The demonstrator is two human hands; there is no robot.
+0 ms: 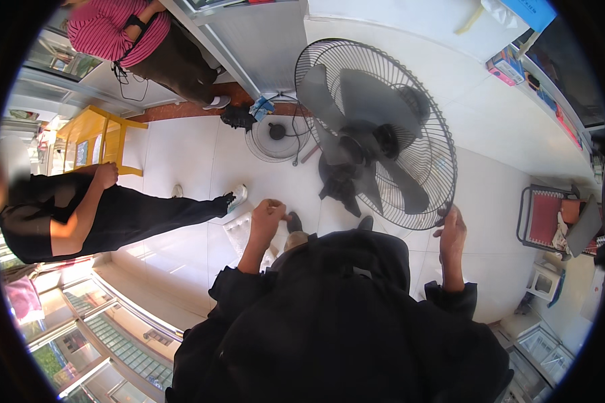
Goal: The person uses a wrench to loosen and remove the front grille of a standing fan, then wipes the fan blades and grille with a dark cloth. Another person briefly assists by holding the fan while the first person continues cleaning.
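Observation:
A large grey electric fan point(363, 136) stands right in front of me, its blades bare on the near side and its wire rear guard point(433, 151) behind them. My right hand point(452, 229) is at the lower right rim of that guard, fingertips at the wire; whether they grip it cannot be told. My left hand point(268, 217) is raised left of the fan, thumb and fingers brought together; whether something small is between them cannot be told. A round wire front grille point(259, 143) with a dark centre lies on the tiled floor beyond, a power cord beside it.
A person in black point(80, 211) stands at the left, near a yellow stool point(113, 138). Another person in a striped top point(131, 35) is at the upper left by a cabinet point(267, 50). A white tufted seat point(239, 234) is by my left hand. A red folding chair point(544, 216) stands right.

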